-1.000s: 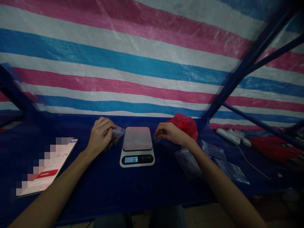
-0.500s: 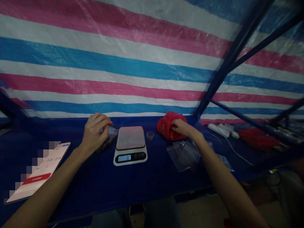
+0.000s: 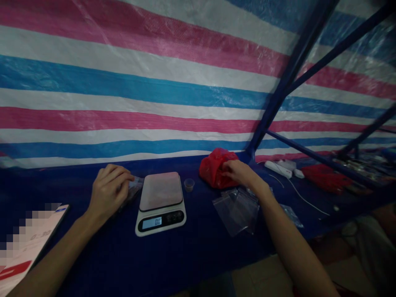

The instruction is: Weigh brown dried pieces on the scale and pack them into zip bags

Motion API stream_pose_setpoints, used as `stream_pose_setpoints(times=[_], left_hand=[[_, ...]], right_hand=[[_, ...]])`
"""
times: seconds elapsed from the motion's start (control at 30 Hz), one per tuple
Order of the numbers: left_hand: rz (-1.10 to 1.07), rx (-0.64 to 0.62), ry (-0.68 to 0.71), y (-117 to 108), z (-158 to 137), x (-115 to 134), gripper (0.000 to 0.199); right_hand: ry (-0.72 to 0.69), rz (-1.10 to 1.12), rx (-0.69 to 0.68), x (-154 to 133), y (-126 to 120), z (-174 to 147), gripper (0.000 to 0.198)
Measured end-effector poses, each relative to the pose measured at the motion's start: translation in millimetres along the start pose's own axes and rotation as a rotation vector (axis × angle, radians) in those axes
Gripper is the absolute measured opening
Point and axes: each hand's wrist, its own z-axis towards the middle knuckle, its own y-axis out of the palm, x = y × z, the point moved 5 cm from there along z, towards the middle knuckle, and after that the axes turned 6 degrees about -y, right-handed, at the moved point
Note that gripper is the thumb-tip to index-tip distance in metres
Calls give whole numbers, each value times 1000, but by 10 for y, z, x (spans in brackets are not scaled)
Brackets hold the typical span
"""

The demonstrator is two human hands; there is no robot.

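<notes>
Left of the scale, my left hand is closed over a small clear zip bag with dark contents, much of it hidden behind the fingers. My right hand has its curled fingers at the opening of a crumpled red plastic bag; the fingertips are partly hidden in its folds. Between the hands stands a white kitchen scale with a bare platform, its lit display reading 0.0. Just right of the scale is a small clear plastic cup. Flat clear zip bags lie below my right wrist.
A lit phone or tablet lies at the left, partly pixelated. To the right are a white power strip, a cable and another red bag. Blue metal bars and a striped sheet stand behind the blue table.
The view has turned slightly, so the scale and left hand appear lower and further left. Both hands stay at their bags, with only slight finger movement.
</notes>
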Motion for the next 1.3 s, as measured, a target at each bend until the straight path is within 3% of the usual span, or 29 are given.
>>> stream_pose_setpoints(times=[0.13, 0.27, 0.5, 0.63, 0.9, 1.0, 1.1, 1.3], left_hand=[[-14, 4, -53, 17, -17, -59, 22], [-17, -27, -81, 27, -45, -83, 20], [-30, -3, -57, -5, -29, -83, 19], [-31, -2, -46, -1, -32, -84, 19], [-22, 36, -40, -30, -31, -101, 24], [-33, 60, -26, -59, -27, -97, 24], [-23, 95, -26, -101, -20, -89, 25], [-16, 102, -33, -109, -17, -90, 26]], right_hand=[[-16, -21, -46, -80, 127, 26, 5], [-34, 26, -37, -92, 145, 51, 15], [-60, 6, 186, -160, 37, 115, 22], [-172, 79, 127, -228, 97, 166, 23], [-340, 450, 244, -307, 87, 141, 28], [-305, 545, 297, -271, 47, 125, 33], [-260, 499, 299, -234, -24, 97, 27], [-66, 113, 96, -176, 40, 41, 22]])
